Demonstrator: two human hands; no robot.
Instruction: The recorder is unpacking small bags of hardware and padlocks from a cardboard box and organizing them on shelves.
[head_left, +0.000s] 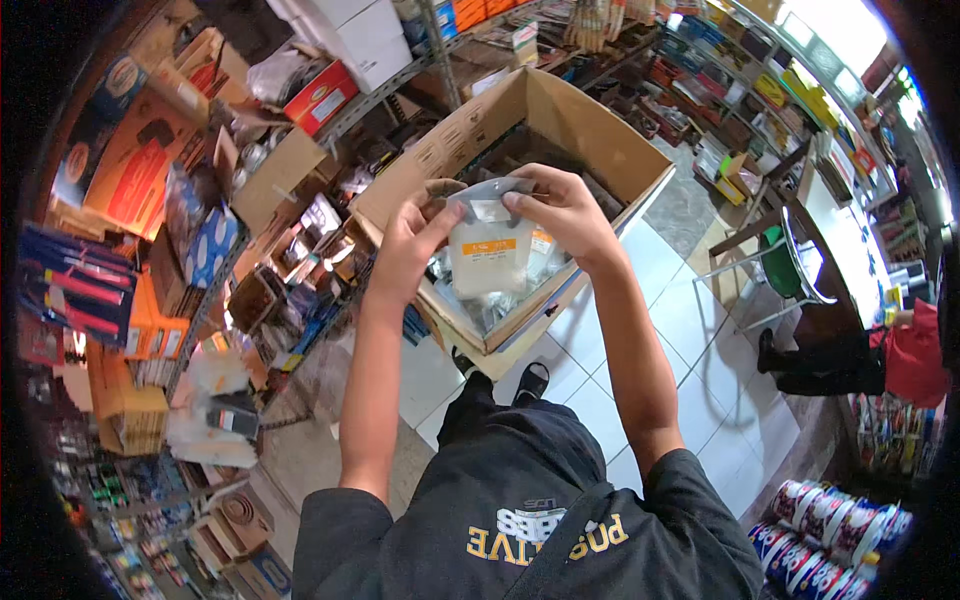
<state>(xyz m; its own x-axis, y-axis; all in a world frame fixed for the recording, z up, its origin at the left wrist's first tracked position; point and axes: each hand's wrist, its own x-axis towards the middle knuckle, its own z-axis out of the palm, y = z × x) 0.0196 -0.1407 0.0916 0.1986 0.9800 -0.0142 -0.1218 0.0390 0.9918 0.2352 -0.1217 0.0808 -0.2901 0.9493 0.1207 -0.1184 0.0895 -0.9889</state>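
Between my two hands hangs a clear plastic bag (489, 266) with an orange-striped label that bears writing. My left hand (416, 240) pinches its upper left edge between thumb and fingers. The upper right edge is gripped by my right hand (561, 212), its thumb pressed on the plastic near the top. Below and behind the bag stands an open cardboard box (592, 112), with its flaps up. Inside lie more clear plastic packets (544, 251) and darker items, partly hidden by my hands and the bag.
Metal shelving (214, 292) crowded with boxes and packaged goods runs along the left. A metal-framed chair (784, 262) stands by a table (840, 225) on the right, near a person in red (911, 356). Printed cylindrical containers (825, 536) lie at lower right.
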